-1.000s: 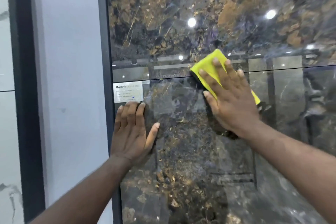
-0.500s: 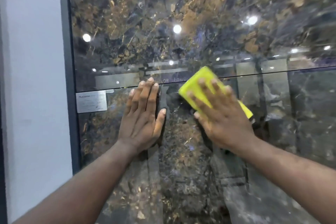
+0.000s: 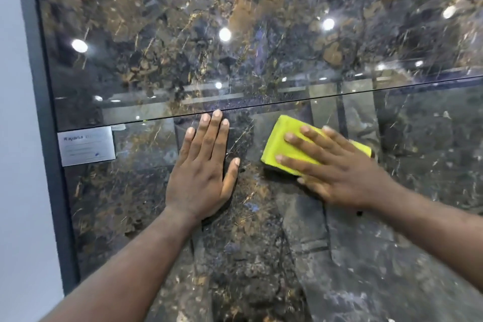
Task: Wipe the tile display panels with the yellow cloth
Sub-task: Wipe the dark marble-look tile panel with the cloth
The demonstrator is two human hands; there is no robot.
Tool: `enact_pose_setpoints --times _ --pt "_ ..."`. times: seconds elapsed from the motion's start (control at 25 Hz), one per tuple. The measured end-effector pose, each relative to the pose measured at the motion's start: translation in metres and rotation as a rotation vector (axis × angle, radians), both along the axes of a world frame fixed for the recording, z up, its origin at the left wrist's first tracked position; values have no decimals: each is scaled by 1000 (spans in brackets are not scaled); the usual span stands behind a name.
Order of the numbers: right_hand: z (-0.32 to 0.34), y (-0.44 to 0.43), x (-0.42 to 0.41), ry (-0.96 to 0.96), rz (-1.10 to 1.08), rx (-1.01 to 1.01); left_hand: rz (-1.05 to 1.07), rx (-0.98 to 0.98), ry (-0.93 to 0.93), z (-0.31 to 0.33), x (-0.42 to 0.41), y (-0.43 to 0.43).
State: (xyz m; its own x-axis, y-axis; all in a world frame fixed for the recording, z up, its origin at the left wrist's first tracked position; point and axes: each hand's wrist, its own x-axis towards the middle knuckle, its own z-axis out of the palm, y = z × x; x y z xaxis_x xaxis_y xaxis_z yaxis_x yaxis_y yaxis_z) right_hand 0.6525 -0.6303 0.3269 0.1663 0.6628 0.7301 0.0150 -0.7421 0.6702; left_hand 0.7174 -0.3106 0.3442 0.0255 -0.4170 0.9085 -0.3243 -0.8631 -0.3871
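Note:
A glossy dark marble tile display panel (image 3: 261, 34) with gold veins fills the view, split by a thin horizontal joint. The folded yellow cloth (image 3: 279, 144) lies flat on the lower tile just under the joint. My right hand (image 3: 337, 170) presses it against the tile with straight, spread fingers. My left hand (image 3: 203, 167) rests flat on the lower tile to the left of the cloth, fingertips reaching the joint.
A silver brand label (image 3: 86, 148) is stuck at the lower tile's top left corner. A dark metal frame (image 3: 39, 86) borders the panel on the left, with a pale wall (image 3: 15, 165) beyond it. Ceiling lights reflect in the upper tile.
The view has shifted right and closer. My left hand moved from under the label to the panel's middle. My right hand slid the cloth down, off the joint, onto the lower tile.

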Motion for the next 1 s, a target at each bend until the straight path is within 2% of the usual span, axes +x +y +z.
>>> enact_pose_setpoints --times 0.04,0.08,0.16,0.2,0.24,0.36,0.4,0.44,0.52,0.56,0.6,0.72,0.76,0.8,0.92,0.96,1.0 --pt "15 -13 -2 -13 -24 37 6 -1 -6 -1 1 -1" --pt "28 -19 -2 -32 -14 208 12 -3 -8 -2 1 -2" --pt "37 -1 0 -41 80 712 14 -3 -8 -3 2 -3" --pt "29 13 3 -46 74 800 10 1 -7 -3 2 -2" --pt "16 24 5 -44 51 724 7 3 -7 -2 1 -2" --pt "-12 1 -3 33 -25 168 1 2 -12 -3 2 -1" --pt "-2 -13 -7 22 -43 126 2 4 -14 -4 2 -1" --pt "10 -21 -6 3 -42 210 6 6 -14 -4 2 -1" --pt "28 -10 -2 -14 35 667 13 11 -11 -4 2 0" --pt "29 3 0 -25 42 805 13 11 -12 -4 2 0" --pt "22 13 3 -47 25 781 13 8 -15 -4 1 -1" --pt "-5 -4 2 -2 18 190 7 -1 -20 -5 0 -2" --pt "2 -19 -3 -8 -1 103 9 0 -21 -5 0 -2" --pt "13 -30 -5 -26 -7 132 12 -1 -23 -5 0 -2" --pt "28 -18 -1 -64 61 659 9 -11 -24 -5 -1 -3" --pt "21 -7 2 -87 52 714 9 -9 -29 -6 0 -3" --pt "11 -1 4 -101 44 641 12 -12 -35 -7 0 -4"
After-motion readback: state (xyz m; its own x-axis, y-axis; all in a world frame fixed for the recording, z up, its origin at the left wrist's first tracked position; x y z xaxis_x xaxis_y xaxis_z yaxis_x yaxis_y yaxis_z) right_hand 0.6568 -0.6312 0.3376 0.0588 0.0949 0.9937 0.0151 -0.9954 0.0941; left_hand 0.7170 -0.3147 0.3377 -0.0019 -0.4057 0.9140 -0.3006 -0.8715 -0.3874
